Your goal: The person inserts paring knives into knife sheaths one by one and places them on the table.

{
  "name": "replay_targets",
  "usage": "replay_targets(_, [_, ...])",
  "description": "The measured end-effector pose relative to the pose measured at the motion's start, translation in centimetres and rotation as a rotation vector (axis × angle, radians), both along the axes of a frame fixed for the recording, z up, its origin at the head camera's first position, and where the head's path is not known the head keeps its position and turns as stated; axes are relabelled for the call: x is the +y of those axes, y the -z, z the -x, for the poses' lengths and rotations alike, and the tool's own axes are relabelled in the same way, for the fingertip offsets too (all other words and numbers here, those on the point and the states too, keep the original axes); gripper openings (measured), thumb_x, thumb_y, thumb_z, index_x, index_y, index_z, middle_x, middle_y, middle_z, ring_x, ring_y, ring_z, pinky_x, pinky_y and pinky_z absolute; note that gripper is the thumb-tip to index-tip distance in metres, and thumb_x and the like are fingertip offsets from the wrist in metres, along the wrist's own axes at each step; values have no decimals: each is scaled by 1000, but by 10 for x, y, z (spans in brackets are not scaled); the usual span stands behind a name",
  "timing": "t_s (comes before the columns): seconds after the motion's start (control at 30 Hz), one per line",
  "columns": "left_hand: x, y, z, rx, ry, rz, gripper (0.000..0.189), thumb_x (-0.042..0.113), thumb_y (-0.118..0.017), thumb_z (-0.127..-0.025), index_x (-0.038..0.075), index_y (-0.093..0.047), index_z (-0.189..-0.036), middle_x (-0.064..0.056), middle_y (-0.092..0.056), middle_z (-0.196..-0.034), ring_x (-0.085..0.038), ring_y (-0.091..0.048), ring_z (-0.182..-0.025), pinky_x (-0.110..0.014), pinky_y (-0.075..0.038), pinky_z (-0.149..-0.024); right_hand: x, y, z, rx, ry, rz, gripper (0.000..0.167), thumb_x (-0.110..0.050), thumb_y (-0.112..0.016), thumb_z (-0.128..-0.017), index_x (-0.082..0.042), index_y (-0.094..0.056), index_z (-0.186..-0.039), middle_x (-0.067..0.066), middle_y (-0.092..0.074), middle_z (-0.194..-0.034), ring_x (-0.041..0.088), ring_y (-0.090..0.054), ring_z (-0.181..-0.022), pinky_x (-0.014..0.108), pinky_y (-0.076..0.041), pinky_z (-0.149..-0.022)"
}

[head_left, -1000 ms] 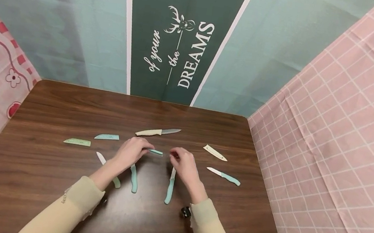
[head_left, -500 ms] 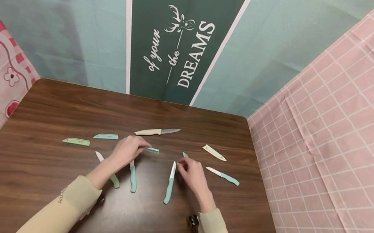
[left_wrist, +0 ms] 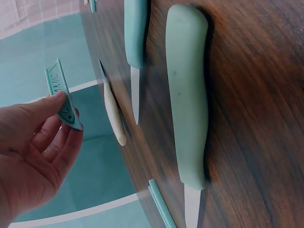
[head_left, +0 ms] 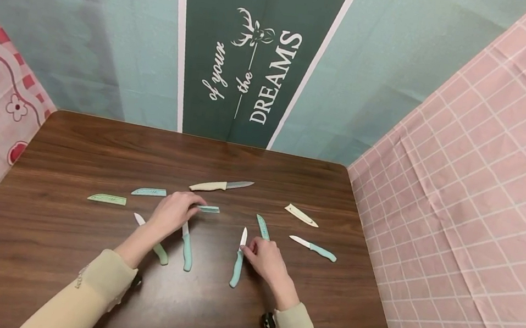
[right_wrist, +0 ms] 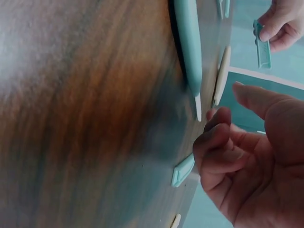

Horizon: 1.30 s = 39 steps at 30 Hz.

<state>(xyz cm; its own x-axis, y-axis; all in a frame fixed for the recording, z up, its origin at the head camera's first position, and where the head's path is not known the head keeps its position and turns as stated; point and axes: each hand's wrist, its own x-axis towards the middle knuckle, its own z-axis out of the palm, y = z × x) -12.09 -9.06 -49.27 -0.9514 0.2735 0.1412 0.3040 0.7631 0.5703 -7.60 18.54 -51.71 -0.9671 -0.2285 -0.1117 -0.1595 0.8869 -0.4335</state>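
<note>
My left hand (head_left: pixel 175 212) pinches a teal knife sheath (left_wrist: pixel 65 102) between thumb and fingers, held up over the table. Below that arm lie a green-handled knife (left_wrist: pixel 187 95) and a teal-handled knife (head_left: pixel 187 253), both with bare white blades. My right hand (head_left: pixel 267 260) holds nothing; its thumb stands apart from the loosely bent fingers in the right wrist view. Just left of it lies another teal-handled knife (head_left: pixel 237 270), the fingertips right beside its blade. Beyond the right hand a second teal sheath (head_left: pixel 262 226) lies on the table, its near end hidden by the fingers.
A cream-handled knife (head_left: pixel 210 186) lies at the back middle. On the left are a blue sheath (head_left: pixel 149 192) and a green sheath (head_left: pixel 107 199). At the right lie a cream sheath (head_left: pixel 302 215) and a blue-handled knife (head_left: pixel 321 251). Fabric walls border the wooden table (head_left: pixel 57 248).
My right hand has let go of the second teal sheath on the table right of the knife, then moved back toward me to that knife. My left hand has shifted slightly left, still holding its sheath.
</note>
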Motion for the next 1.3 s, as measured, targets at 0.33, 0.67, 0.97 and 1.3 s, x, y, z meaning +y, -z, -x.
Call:
replay_targets(0.33, [-11,5,-2,-4,31,6,13,6,-71,-90,10,-74,-103,-7,-76,-101,-24,-72,-90,-43,-56,-74,-8,12,-3,-63,19,-105,42,-45,-71,-90,-15,-51,-69,-6,-43,-54,11,-42,-49,25,-32,-46])
replay_targets(0.67, [-23,17,-4,16,23,4,14,8,-72,-89,11,-73,-103,-8,-75,-101,-25,-71,-89,-45,-55,-74,-12,18,-3,-87,28,-172,41,-45,-71,-90,-13,-51,-73,-2,-49,-59,15,-47,-52,30,-36,-47])
replay_targets(0.97, [-24,23,-2,5,32,11,12,10,-73,-90,15,-73,-101,-5,-75,-98,-20,-68,-83,-41,-54,-70,-14,18,-1,-114,38,-178,38,-42,-70,-91,-12,-54,-76,-1,-51,-60,16,-50,-53,32,-39,-49])
replay_targets(1.3, [-25,24,0,6,50,6,13,10,-72,-90,14,-73,-103,-5,-76,-101,-23,-71,-89,-44,-55,-74,-13,18,2,-4,37,-153,35,-35,-75,-88,-11,-56,-71,1,-56,-60,19,-57,-53,32,-43,-48])
